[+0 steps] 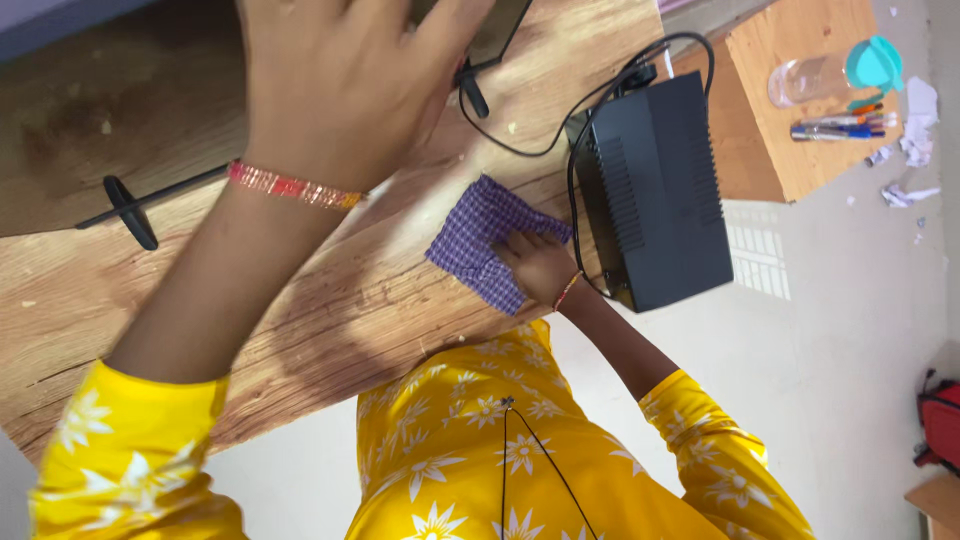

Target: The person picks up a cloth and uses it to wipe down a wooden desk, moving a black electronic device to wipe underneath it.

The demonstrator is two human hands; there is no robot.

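My right hand (540, 265) lies on a purple checked cloth (480, 235) and presses it flat against the wooden desk (330, 300), just left of a black box. My left hand (340, 80) is raised close to the camera, a beaded band on its wrist. Its thumb and fingers grip the lower edge of a dark monitor (490, 30) at the top of the view. The fingertips run out of frame. The monitor's thin black stand feet (130, 210) rest on the desk below the hand.
A black ventilated box (655, 190) with cables (530, 140) sits at the desk's right edge. Beyond it a small wooden stand (760, 150) carries a clear bottle with a teal cap (830, 75) and pens (835, 128). Paper scraps (910, 150) and a red bag (942, 420) lie on the floor.
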